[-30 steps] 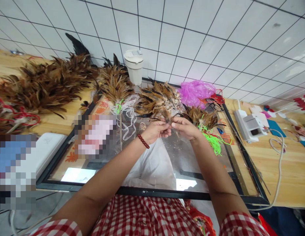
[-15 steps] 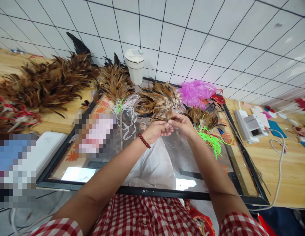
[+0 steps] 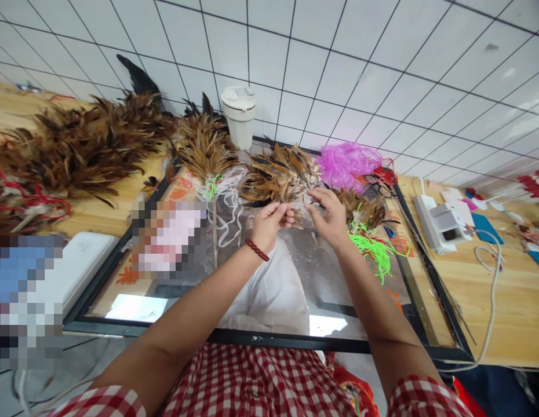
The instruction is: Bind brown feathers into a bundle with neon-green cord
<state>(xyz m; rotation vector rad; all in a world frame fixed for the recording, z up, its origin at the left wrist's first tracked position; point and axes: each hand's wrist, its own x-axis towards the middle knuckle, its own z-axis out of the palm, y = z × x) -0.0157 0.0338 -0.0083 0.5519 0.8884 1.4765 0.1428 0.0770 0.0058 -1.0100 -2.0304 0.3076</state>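
Thumb and fingers of my left hand [image 3: 273, 223], a dark red bead bracelet at its wrist, are pinched together on what looks like a small brown feather, mostly hidden by the fingers. To its right, my right hand [image 3: 328, 215] is open, thumb and fingers apart, by the pale quill ends of a heap of brown feathers [image 3: 273, 174]. Both hands are above a black-framed glass panel [image 3: 269, 339]. A smaller feather bunch [image 3: 365, 208] with bright green strings [image 3: 376, 249] lies right of my right hand.
A feather bunch on a stick [image 3: 204, 145] lies at left beside white ribbon [image 3: 230, 214]. Behind stand a white lidded cup [image 3: 239, 119] and a pink plastic bag [image 3: 348, 162]. Larger feather bundles [image 3: 87, 145] lie far left; a white power strip [image 3: 439, 223] and cable are at right.
My hands were together at the fingertips and have parted. My right hand has opened and shifted slightly right; my left hand has drawn slightly left, still pinched.
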